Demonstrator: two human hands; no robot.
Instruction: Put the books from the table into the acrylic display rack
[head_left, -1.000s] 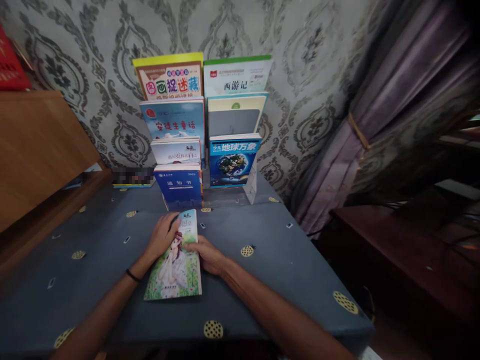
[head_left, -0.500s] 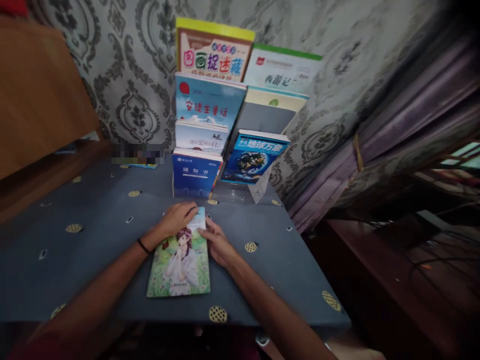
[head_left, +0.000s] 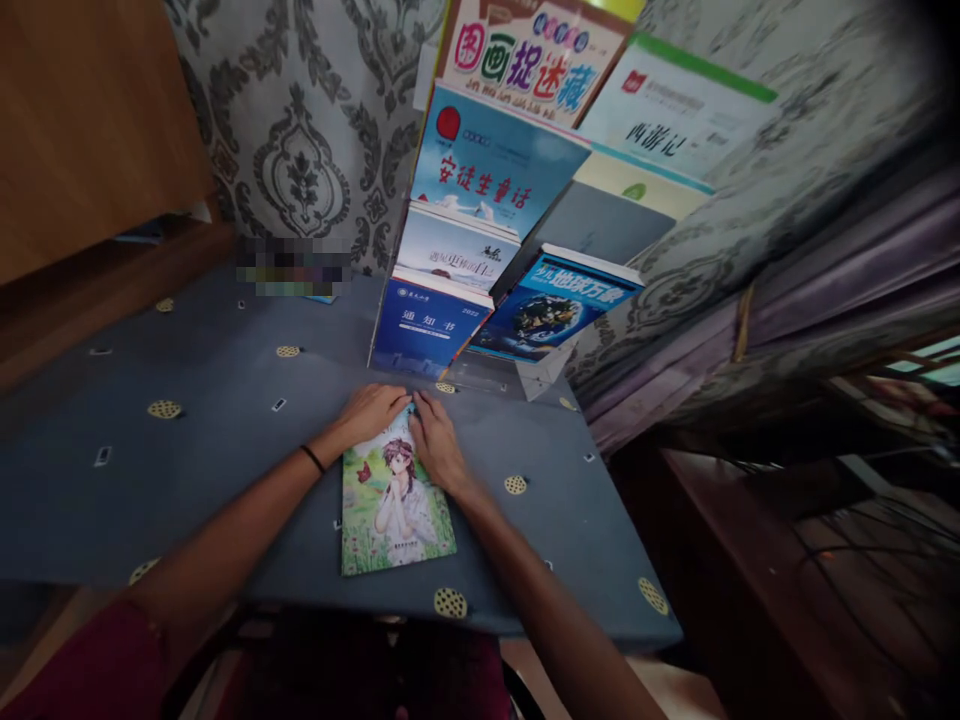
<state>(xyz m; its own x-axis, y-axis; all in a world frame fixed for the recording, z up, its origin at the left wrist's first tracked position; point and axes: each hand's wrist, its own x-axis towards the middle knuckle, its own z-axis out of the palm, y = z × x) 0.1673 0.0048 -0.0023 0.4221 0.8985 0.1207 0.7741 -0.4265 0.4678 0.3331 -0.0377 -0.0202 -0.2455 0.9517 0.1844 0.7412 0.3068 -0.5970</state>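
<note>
A book (head_left: pixel 401 505) with a green, flowery cover and a drawn figure in a white top lies flat on the patterned table cloth. Across its upper left corner rests my left hand (head_left: pixel 375 412), palm down, fingers stretched to the right along the top edge. My right hand (head_left: pixel 439 445) lies over the upper right corner with its fingers extended forward. The fingertips of both hands nearly meet at the top of the cover and hide part of the title. Just beyond stands a clear rack (head_left: pixel 544 378) of upright books, with a blue book (head_left: pixel 427 330) lowest at the left.
The rack also carries an earth-picture book (head_left: pixel 544 310), a fairy-tale book (head_left: pixel 495 165) and others above. A thin item with a blurred cover (head_left: pixel 319 298) lies by the wall. A wooden cabinet (head_left: pixel 97 150) borders the left, a curtain (head_left: pixel 675 340) the right. The table's front edge (head_left: pixel 360 605) is near me.
My right hand has shifted from the book's side onto its upper corner, closer to my left hand. The book has turned slightly on the table. The view has swung and tilted.
</note>
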